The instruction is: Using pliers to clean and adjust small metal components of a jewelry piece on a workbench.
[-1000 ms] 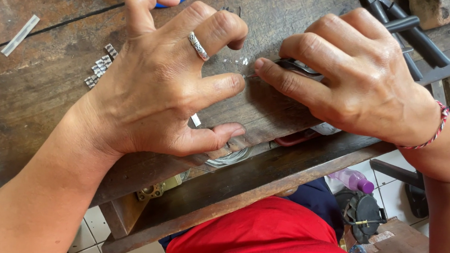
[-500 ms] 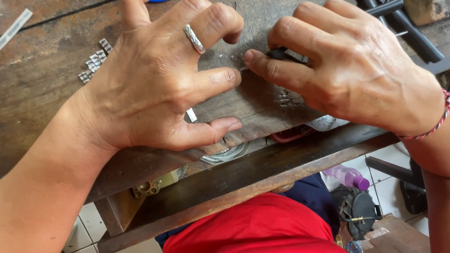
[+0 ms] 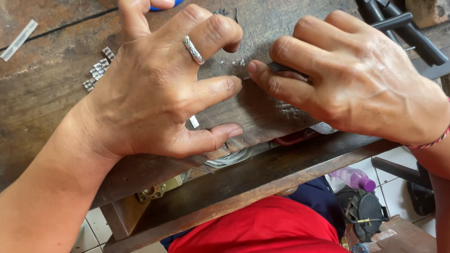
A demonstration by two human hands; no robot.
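Wooden workbench supports both hands. Left hand, wearing a ring, is spread with fingertips pressed on the board, grasping nothing visible. Right hand is curled around a dark tool, its tip near small metal bits between the hands. Black pliers lie just beyond.

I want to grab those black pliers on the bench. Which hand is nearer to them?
Probably the right hand. The black pliers lie just past its knuckles. The left hand presses on the wooden bench, farther off.
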